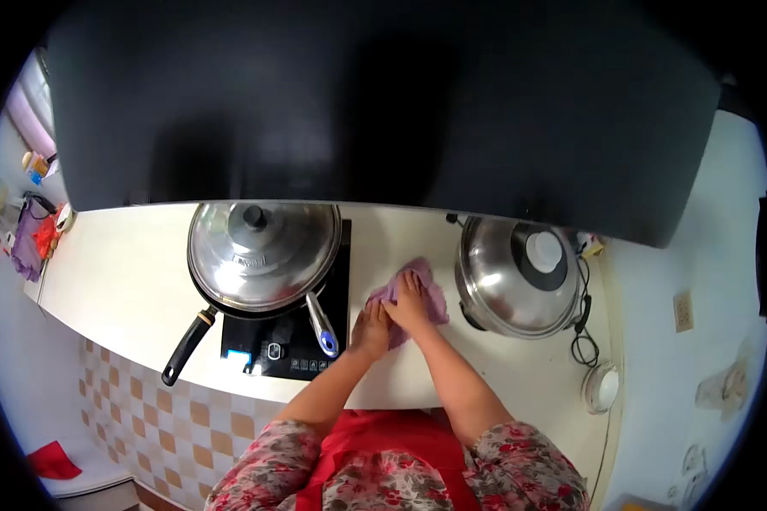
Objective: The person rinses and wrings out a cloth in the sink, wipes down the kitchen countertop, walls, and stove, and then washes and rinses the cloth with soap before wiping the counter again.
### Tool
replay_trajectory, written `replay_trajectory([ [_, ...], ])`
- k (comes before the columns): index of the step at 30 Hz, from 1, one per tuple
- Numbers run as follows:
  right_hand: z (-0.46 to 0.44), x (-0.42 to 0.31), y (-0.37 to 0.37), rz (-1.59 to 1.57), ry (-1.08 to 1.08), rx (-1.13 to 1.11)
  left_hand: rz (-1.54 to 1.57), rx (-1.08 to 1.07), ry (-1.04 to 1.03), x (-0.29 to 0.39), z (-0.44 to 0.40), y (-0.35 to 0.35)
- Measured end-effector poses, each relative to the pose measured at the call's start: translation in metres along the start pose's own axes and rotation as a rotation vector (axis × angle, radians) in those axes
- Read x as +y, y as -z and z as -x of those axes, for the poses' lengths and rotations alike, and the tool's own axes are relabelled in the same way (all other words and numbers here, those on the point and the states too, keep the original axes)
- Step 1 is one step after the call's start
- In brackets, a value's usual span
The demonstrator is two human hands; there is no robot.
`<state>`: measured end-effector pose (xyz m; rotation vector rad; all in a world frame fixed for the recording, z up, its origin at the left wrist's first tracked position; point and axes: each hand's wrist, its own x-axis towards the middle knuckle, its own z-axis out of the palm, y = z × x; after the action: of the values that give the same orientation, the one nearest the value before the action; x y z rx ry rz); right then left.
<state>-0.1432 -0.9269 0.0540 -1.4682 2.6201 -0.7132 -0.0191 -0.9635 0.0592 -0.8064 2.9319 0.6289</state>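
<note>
A rumpled purple cloth [435, 300] lies on the counter between the induction cooker and the round steel pot. My right hand [409, 304] is on the middle of the cloth, its fingers together and pressed down into the fabric. Close beside it, my left hand [371, 331] grips the cloth's left part, fingers closed against it. The two hands touch or nearly touch near the right thumb. Part of the cloth is hidden under both hands.
On the black induction cooker [294, 362] stands a lidded pan [260, 255]; its black handle [187, 349] juts over the front edge. A silver-handled utensil [321, 325] leans there. Right: lidded steel pot [503, 285], cord [584, 345], white round object [602, 387]. A dark range hood [383, 111] overhangs.
</note>
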Motion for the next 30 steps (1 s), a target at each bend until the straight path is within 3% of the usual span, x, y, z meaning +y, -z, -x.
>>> replay_trajectory([
  [1,-0.009,-0.013,0.037,-0.208,0.119,0.014,0.032,-0.011,0.026,0.018,0.003,0.018],
  [2,-0.006,-0.023,0.046,-0.205,0.24,0.259,0.055,-0.004,0.03,0.032,0.01,0.033],
  [4,0.011,-0.059,0.129,-0.214,0.355,0.494,0.088,0.075,0.012,0.064,0.024,0.081],
  [5,0.012,-0.068,0.156,-0.218,0.408,0.61,0.111,0.182,-0.034,0.075,0.029,0.107],
  [7,0.018,-0.081,0.206,-0.181,0.43,0.691,0.161,0.76,-0.245,0.094,0.039,0.182],
  [11,0.014,-0.101,0.264,-0.008,0.512,0.908,0.162,0.849,-0.225,0.107,0.069,0.247],
  [13,0.021,-0.111,0.281,0.072,0.524,0.969,-0.008,1.142,-0.37,0.115,0.084,0.267],
  [15,0.024,-0.127,0.297,0.214,0.463,0.868,0.039,1.074,-0.406,0.111,0.086,0.264],
  [16,0.028,-0.135,0.311,0.196,0.377,0.701,-0.035,1.107,-0.351,0.118,0.089,0.273],
  [19,0.02,-0.133,0.318,0.241,0.36,0.705,-0.109,1.123,-0.283,0.112,0.084,0.287],
  [22,0.015,-0.135,0.321,0.285,0.342,0.728,-0.189,1.038,-0.071,0.101,0.08,0.294],
  [30,-0.007,-0.12,0.301,0.408,0.323,0.745,-0.299,1.082,-0.091,0.078,0.055,0.289],
])
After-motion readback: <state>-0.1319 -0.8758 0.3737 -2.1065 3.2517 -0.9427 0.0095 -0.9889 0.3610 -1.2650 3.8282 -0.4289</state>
